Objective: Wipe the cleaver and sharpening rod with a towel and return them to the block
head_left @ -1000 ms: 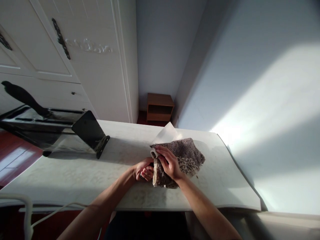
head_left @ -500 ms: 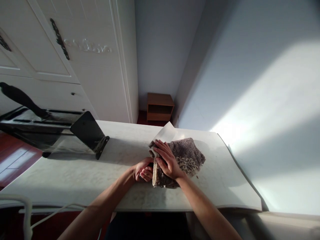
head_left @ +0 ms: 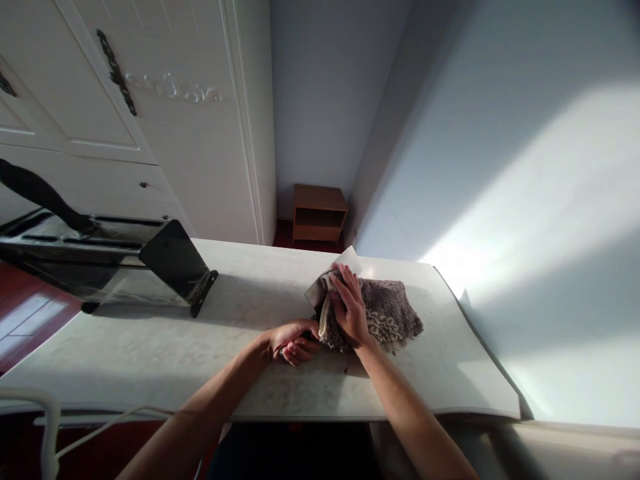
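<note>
My left hand point(head_left: 294, 343) is closed around the dark handle of a cleaver, low over the table. The cleaver's broad grey blade point(head_left: 315, 294) shows at the left edge of a towel, and a corner sticks out above it; the towel covers the rest. This brown towel point(head_left: 393, 308) has a cream pattern and is folded over the blade. My right hand point(head_left: 351, 313) grips the towel against the blade, fingers together and pointing up and away from me. Its thumb side faces the left hand.
A black knife block point(head_left: 170, 263) with a black-handled knife point(head_left: 43, 193) stands on the pale table point(head_left: 240, 393) at the left. A white cabinet point(head_left: 200, 153) rises behind it. Beyond the table sits a small brown nightstand point(head_left: 320, 200). Small crumbs lie near the towel.
My right hand and the towel have moved right and slightly away from me along the blade. More of the blade's left part is uncovered. The left hand has shifted slightly right.
</note>
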Action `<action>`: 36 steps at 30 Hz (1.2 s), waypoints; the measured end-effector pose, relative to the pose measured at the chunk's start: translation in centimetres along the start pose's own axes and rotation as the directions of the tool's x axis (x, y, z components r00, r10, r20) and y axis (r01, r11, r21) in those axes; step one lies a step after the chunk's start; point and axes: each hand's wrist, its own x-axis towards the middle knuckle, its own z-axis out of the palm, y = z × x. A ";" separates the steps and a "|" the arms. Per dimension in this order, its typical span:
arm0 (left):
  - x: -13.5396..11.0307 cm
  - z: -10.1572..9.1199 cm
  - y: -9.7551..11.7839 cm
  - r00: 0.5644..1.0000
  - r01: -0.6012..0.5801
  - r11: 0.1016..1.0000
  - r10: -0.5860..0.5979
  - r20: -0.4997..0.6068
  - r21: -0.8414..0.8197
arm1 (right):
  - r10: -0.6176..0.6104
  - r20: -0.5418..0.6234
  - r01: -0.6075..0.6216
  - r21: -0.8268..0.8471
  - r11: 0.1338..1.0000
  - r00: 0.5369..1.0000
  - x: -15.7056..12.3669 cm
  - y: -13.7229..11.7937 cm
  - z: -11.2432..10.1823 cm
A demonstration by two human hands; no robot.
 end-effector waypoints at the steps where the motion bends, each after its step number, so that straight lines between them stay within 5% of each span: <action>1: 0.0 0.1 0.0 1.000 0.007 1.000 -0.007 0.009 0.018 | 0.005 -0.019 -0.005 -0.008 1.000 1.000 0.1 0.1 -0.1; 5: -0.3 0.3 -0.3 0.999 0.039 0.998 -0.040 0.010 0.051 | 0.039 -0.044 -0.041 -0.045 0.998 0.998 0.3 0.5 -0.5; 11: -0.9 1.2 -0.5 0.997 -0.065 0.993 0.061 -0.044 -0.098 | 0.130 -0.122 -0.137 -0.049 0.989 0.984 0.7 1.4 -1.4; 17: -1.2 1.6 -0.6 0.998 -0.070 0.981 0.068 -0.016 -0.184 | 0.292 -0.219 -0.296 0.015 0.955 0.931 0.6 2.7 -2.4; 22: -1.3 1.4 -0.6 0.997 -0.070 0.978 0.068 -0.020 -0.196 | 0.458 -0.167 -0.447 0.099 0.889 0.873 0.4 3.0 -2.8; 29: -1.4 1.4 -0.6 0.998 -0.069 0.985 0.068 -0.006 -0.158 | 0.712 -0.092 -0.631 0.394 0.668 0.696 1.0 2.7 -4.2; 34: -1.5 1.6 -0.6 0.997 -0.076 0.990 0.074 -0.017 -0.120 | 0.815 0.128 -0.619 0.719 0.316 0.565 1.3 1.5 -5.0; 36: -1.5 1.7 -0.6 0.997 -0.078 0.992 0.077 -0.016 -0.104 | 0.835 0.165 -0.618 0.749 0.241 0.525 1.4 1.1 -5.1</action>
